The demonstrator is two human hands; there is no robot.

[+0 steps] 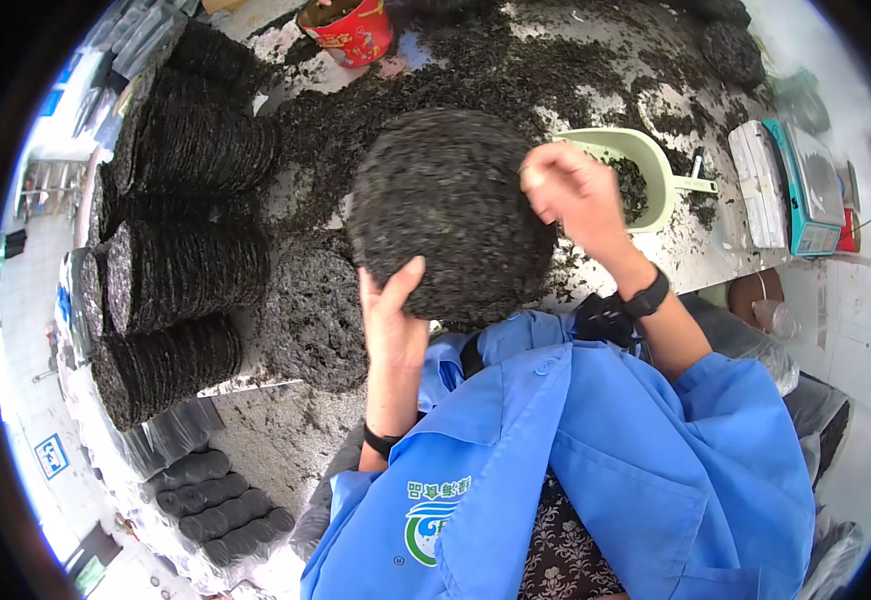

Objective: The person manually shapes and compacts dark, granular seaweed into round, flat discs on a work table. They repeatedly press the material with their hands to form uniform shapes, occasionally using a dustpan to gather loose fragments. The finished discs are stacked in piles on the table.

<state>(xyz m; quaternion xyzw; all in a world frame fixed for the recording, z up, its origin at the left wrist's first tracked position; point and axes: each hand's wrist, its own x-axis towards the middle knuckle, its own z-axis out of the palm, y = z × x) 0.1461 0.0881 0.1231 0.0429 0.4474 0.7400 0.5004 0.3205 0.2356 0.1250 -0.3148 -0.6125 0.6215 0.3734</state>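
A round, dark cake of dried seaweed (451, 205) is tilted up over the near edge of the table, blurred by motion. My left hand (396, 315) grips its lower left rim, thumb on the near face and the other fingers hidden behind. By the upper right rim is my right hand (576, 195), its fingers curled in and slightly smeared; whether anything is pinched in them cannot be made out. Another round seaweed cake (314, 320) lies flat to the left of my left hand.
Stacks of seaweed cakes (191, 270) line the left side. Loose seaweed flakes (326, 125) cover much of the table (701, 245). A pale green scoop (668, 185) holds flakes. A red bucket (356, 35) stands far back; a teal scale (811, 190) sits at right.
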